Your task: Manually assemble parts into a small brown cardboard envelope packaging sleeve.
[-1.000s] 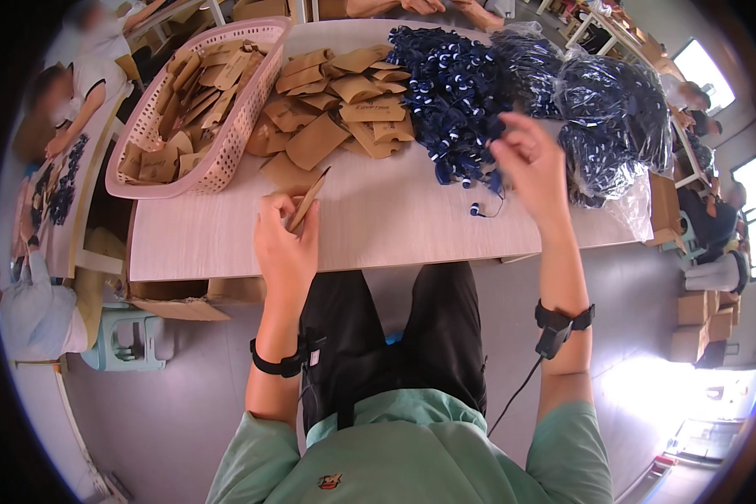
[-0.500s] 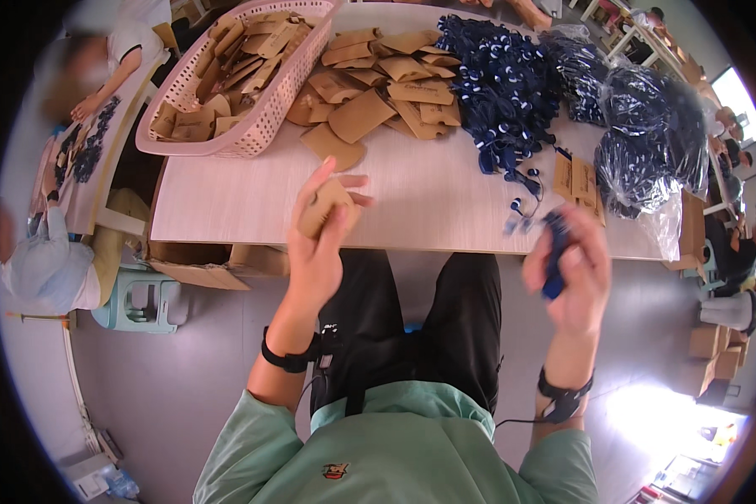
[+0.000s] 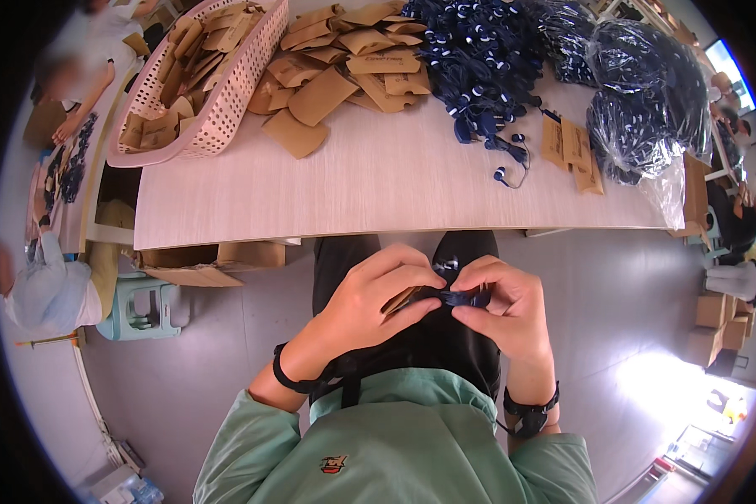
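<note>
My left hand (image 3: 382, 290) is closed on a small brown cardboard sleeve (image 3: 401, 299), held over my lap and mostly hidden by the fingers. Meeting it from the other side, my right hand (image 3: 512, 307) pinches a bundle of dark blue earphones (image 3: 462, 297) at the sleeve's end. How far the bundle reaches into the sleeve cannot be made out. Beyond the hands, flat brown cardboard sleeves (image 3: 321, 97) lie heaped on the table (image 3: 328, 197). To their right is a pile of blue earphones (image 3: 479, 67), with one loose pair (image 3: 512, 160) at its near edge.
A pink basket (image 3: 214, 139) of filled-looking sleeves stands at the table's left. Clear plastic bags of earphones (image 3: 638, 92) and several brown sleeves (image 3: 575, 151) lie at the right. An open carton (image 3: 202, 273) is under the table. Other people sit at a table leftward.
Both hands have come down and inward from the table's edge to over my lap. The sleeve and the earphone bundle, apart before, now meet.
</note>
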`<state>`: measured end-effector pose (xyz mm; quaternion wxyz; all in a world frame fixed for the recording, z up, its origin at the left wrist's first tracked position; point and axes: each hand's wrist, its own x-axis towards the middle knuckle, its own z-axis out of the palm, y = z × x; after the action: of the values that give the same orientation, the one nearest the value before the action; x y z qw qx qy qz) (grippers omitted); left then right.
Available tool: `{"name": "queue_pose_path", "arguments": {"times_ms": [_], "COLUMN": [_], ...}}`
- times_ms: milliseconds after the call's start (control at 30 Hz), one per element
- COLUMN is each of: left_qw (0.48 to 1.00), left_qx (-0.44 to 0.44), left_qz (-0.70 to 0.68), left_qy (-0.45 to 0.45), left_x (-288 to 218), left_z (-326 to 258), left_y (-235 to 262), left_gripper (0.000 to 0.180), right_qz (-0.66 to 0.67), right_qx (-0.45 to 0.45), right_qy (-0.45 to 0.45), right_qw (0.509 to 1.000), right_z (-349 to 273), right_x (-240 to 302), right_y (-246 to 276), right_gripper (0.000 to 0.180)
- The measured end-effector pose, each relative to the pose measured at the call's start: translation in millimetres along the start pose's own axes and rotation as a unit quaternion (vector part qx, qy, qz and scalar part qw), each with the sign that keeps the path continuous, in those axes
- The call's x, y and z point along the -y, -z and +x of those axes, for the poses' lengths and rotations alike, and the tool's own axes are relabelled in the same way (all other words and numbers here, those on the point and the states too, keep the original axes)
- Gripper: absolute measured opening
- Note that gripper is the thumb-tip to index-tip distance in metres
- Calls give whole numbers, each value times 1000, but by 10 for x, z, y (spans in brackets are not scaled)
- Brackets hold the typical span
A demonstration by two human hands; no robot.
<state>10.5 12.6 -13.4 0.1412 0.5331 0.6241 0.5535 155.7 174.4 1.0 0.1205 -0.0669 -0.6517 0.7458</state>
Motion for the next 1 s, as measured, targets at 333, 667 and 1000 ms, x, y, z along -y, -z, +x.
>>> {"name": "queue_pose_path", "arguments": {"times_ms": [333,667,1000], "left_qw": [981,922,730], "left_qx": [26,-12,92], "left_qz": [-155,-280,-569], "left_qy": [111,267,369], "left_x": [130,88,256], "left_z": [-123,-125,-224], "left_y": [-142,-256,-187], "left_gripper": [18,21,29], "right_qz": [22,-20,122], "right_qx": [-66,-83,-54], "right_qy": [-12,100,28], "right_qw": [997,991,991], "right_z": [36,6,-8], "right_x": [-118,-191,-192], "right_y": [24,-99,-1], "right_gripper": [33,40,39]}}
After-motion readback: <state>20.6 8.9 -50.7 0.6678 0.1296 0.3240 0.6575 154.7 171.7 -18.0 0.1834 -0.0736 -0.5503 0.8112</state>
